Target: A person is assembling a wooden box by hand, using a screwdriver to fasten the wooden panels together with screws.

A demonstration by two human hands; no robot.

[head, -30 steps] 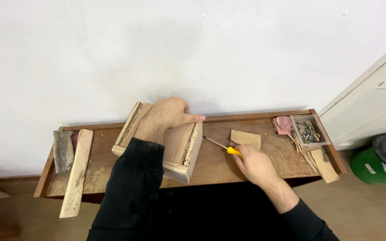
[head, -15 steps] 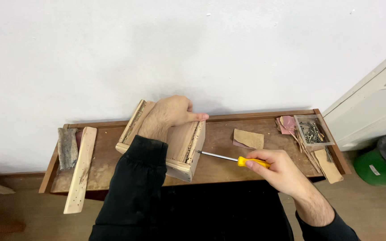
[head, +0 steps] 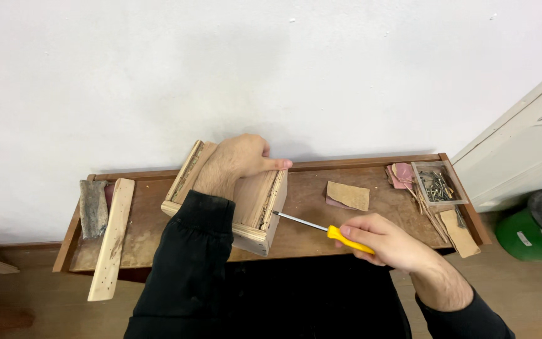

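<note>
We see a wooden box (head: 255,204) lying on a low brown table (head: 296,235) against a white wall, near the table's middle. Our left hand (head: 236,162) lies flat over the box's top, fingers spread and pressing it down. Our right hand (head: 387,242) is closed around the yellow handle of a screwdriver (head: 321,227), whose tip touches the box's right side. Just beyond lies a sandpaper sheet (head: 347,195); farther right, a tray of screws (head: 437,183). A wooden slat (head: 113,237) lies at the left end.
</note>
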